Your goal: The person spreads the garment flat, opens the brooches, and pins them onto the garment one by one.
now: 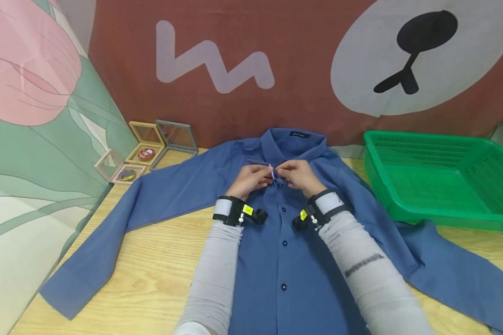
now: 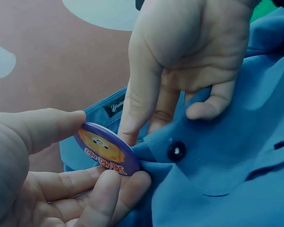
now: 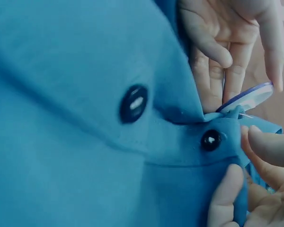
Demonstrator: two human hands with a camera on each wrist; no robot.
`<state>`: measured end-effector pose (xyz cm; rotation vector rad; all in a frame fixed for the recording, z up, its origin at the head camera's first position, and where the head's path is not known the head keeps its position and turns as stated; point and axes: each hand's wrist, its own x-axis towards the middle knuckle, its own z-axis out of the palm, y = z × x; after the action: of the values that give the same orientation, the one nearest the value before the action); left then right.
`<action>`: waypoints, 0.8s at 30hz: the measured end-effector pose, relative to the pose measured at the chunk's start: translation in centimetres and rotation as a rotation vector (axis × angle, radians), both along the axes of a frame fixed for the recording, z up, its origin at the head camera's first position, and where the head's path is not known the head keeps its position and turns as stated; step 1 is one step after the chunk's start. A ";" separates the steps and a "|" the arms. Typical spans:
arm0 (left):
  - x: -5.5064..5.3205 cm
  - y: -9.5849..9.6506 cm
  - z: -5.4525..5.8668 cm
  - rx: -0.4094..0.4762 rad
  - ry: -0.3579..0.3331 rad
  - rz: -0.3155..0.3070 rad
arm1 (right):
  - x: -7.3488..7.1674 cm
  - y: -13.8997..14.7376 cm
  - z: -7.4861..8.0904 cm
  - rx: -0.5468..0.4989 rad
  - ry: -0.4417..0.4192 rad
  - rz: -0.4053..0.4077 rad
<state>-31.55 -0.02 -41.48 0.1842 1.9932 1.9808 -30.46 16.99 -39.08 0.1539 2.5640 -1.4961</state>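
Note:
A blue button-up shirt (image 1: 306,265) lies front up on the wooden table, collar toward the back wall and sleeves spread. Over its upper front, the left hand (image 1: 249,180) pinches a round pin badge (image 2: 106,150) by its edge, thumb on top and fingers below. The badge has a purple rim, a yellow cartoon face and a pale back, and is tilted against a fold of cloth. Beside it, the right hand (image 1: 301,177) pinches the shirt's front placket next to a dark button (image 3: 211,140). The right fingertips partly hide the spot where badge and cloth meet.
At the back left stand several small open display cases, one holding a red round badge (image 1: 146,154), another a dark yellowish one (image 1: 127,175). A green plastic basket (image 1: 444,218) sits at the right, close to the right sleeve. A printed cloth (image 1: 302,60) hangs behind.

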 end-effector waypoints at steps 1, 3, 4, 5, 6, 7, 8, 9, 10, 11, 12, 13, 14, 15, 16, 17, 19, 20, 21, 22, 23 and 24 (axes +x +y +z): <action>0.0 0.1 0.0 0.004 0.000 0.000 | 0.0 0.1 0.0 -0.013 -0.009 -0.006; 0.0 0.2 -0.1 0.007 0.000 -0.002 | 0.0 0.2 0.0 -0.031 -0.019 -0.014; 0.0 0.3 -0.1 0.009 -0.002 -0.004 | 0.0 0.2 -0.1 -0.033 -0.016 -0.017; 0.0 0.3 -0.2 0.014 -0.004 -0.007 | 0.1 0.2 -0.3 -0.033 -0.002 -0.016; -0.1 0.4 -0.2 0.015 -0.004 -0.008 | 0.2 0.2 -0.4 -0.031 0.025 -0.009; -0.1 0.4 -0.2 0.016 -0.003 -0.010 | 0.2 0.1 -0.6 -0.021 0.062 0.003; -0.1 0.4 -0.3 0.018 0.001 -0.012 | 0.3 0.1 -0.8 -0.006 0.114 0.024; -0.2 0.4 -0.3 0.024 0.004 -0.013 | 0.4 0.1 -0.9 0.010 0.172 0.050; -0.2 0.3 -0.3 0.029 0.009 -0.014 | 0.4 0.1 -1.1 0.028 0.234 0.080; -0.2 0.3 -0.3 0.033 0.015 -0.014 | 0.5 0.1 -1.2 0.050 0.300 0.117; -0.3 0.2 -0.3 0.033 0.021 -0.016 | 0.6 0.1 -1.3 0.075 0.354 0.148; -0.3 0.2 -0.4 0.034 0.028 -0.020 | 0.7 0.1 -1.3 0.101 0.396 0.175; -0.3 0.1 -0.4 0.033 0.034 -0.024 | 0.8 0.2 -1.4 0.127 0.427 0.199; -0.3 0.0 -0.4 0.030 0.042 -0.031 | 0.9 0.2 -1.4 0.147 0.445 0.219; -0.3 -0.1 -0.5 0.024 0.051 -0.038 | 0.9 0.2 -1.4 0.175 0.454 0.237; -0.3 -0.1 -0.5 0.019 0.058 -0.047 | 1.0 0.1 -1.4 0.209 0.461 0.254; -0.2 -0.3 -0.7 0.006 0.072 -0.065 | 1.3 -0.1 -1.2 0.284 0.463 0.289; -0.2 -0.4 -0.8 0.001 0.078 -0.071 | 1.4 -0.2 -1.0 0.325 0.466 0.306; -0.2 -0.5 -0.9 -0.004 0.084 -0.074 | 1.5 -0.4 -0.9 0.367 0.470 0.323; -0.2 -0.6 -1.0 -0.011 0.089 -0.075 | 1.7 -0.6 -0.7 0.421 0.475 0.341; -0.2 -0.7 -1.1 -0.016 0.092 -0.075 | 1.9 -0.8 -0.5 0.473 0.485 0.360; -0.2 -0.8 -1.2 -0.022 0.099 -0.076 | 2.1 -1.0 -0.4 0.522 0.488 0.376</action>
<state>-31.76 -0.80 -42.66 0.3540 2.0356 1.9375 -28.38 15.96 -39.47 -0.6718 3.0702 -0.7764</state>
